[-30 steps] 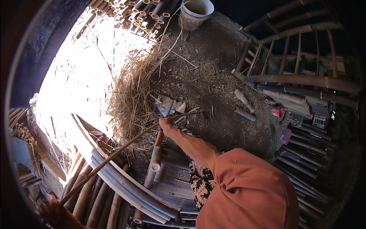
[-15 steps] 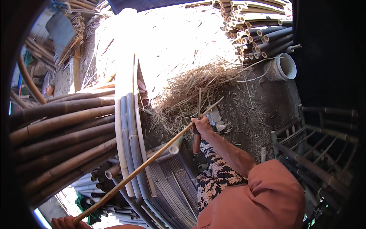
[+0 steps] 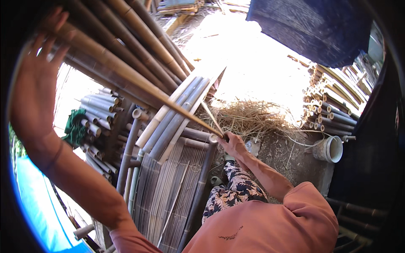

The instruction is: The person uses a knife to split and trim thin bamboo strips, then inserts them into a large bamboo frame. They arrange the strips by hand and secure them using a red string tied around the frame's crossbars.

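Left hand (image 3: 36, 95) is spread wide, contact unclear, near one bamboo strip (image 3: 181, 110), whose lower end is gripped by the curled right hand (image 3: 233, 145). Between both, four split lengths (image 3: 168, 126) are crossed; rightward, one bucket (image 3: 321, 151) is seen.

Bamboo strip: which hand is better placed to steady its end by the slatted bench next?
Right, likely: the right hand is curled at that end of the bamboo strip; the left hand is at upper left, spread open.
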The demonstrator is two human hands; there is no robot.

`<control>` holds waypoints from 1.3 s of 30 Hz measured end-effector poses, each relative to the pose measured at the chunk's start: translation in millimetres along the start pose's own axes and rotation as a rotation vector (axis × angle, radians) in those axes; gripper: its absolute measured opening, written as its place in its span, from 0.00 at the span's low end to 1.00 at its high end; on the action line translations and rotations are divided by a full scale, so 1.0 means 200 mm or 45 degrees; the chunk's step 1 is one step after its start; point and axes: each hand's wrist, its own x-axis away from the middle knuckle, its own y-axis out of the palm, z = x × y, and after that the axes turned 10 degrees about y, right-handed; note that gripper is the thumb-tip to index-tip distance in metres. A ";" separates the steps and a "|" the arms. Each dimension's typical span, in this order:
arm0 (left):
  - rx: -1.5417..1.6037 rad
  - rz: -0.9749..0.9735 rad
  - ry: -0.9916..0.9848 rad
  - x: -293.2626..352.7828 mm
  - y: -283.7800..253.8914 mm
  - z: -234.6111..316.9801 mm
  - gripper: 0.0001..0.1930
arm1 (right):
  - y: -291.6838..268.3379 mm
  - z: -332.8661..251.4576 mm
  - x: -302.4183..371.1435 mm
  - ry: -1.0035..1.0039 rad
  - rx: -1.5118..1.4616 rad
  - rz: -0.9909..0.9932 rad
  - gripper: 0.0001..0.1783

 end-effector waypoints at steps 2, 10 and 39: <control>-0.294 -0.113 0.209 0.23 0.02 -0.14 0.29 | -0.01 -0.04 -0.03 0.005 -0.104 -0.015 0.32; -1.039 -0.598 -1.134 2.33 -0.25 -0.59 0.60 | 0.08 -0.69 0.06 0.098 -0.498 -0.479 0.26; -1.044 -0.560 -1.424 3.19 -0.19 -1.56 0.15 | 0.00 1.01 -0.28 1.268 -0.469 -0.311 0.14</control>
